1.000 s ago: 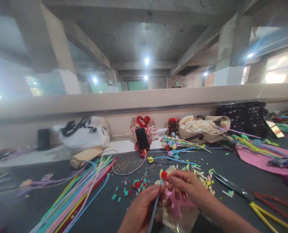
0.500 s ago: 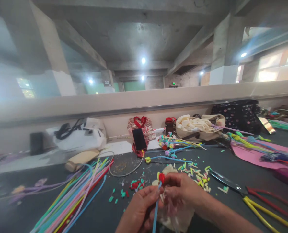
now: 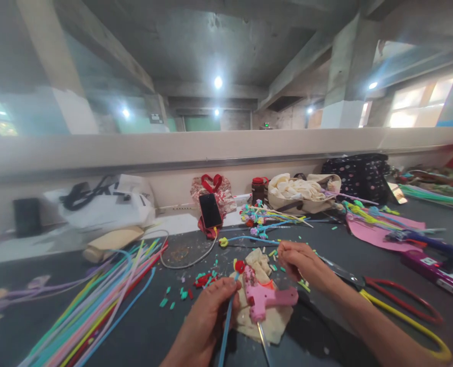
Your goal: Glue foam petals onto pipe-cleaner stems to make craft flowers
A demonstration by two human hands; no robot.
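Observation:
My left hand [image 3: 214,308] is closed on a blue stem [image 3: 227,326], held upright with a small red and yellow piece [image 3: 239,266] at its top. My right hand [image 3: 300,262] is apart from it, fingers curled down over the pile of small cut pieces; what its fingertips hold, if anything, is too small to make out. Between the hands a pink glue gun [image 3: 266,296] lies on a crumpled beige cloth [image 3: 280,326], a clear stick coming from its near end. Red bits [image 3: 205,279] and green bits [image 3: 164,302] are scattered left of the cloth.
Long colored stems [image 3: 107,300] lie at the left. Large scissors [image 3: 358,283] with red and yellow handles lie right, partly behind my right forearm. Farther back are a phone [image 3: 211,210] on a cable, finished-looking flower stems [image 3: 259,219], a bottle [image 3: 258,191] and bags [image 3: 358,178].
My right hand has moved away from the red piece, to the right and over the cut pieces. The glue gun now shows plainly on the cloth. The whole view has shifted slightly.

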